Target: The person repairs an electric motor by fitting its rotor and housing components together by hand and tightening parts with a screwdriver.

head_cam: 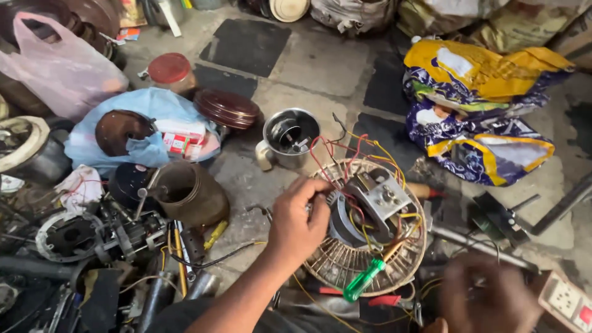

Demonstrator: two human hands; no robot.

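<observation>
From my seat I take the biggest things first: the yellow-and-blue printed sacks (pixel 487 117) slumped at the far right of the stone floor (pixel 320 61), and the pink plastic bag (pixel 61 68) at the far left above a blue bag (pixel 154 108) of parts. Next down in size is the round fan grille (pixel 336 265), lying flat just ahead of me, with the grey fan motor (pixel 370 206) resting on it amid red and yellow wires (pixel 345 154). Behind it stands a steel mixer jar (pixel 290 139); to its left lies a brown cylindrical housing (pixel 194 194).

My left hand (pixel 299 219) is at the motor's left edge, fingers curled in and pressed against it. My right hand (pixel 487 302) is low at the right, blurred, so I cannot tell whether it is spread or gripping. Smallest, a green-handled screwdriver (pixel 364 279) lies on the grille's near rim, between my hands.
</observation>
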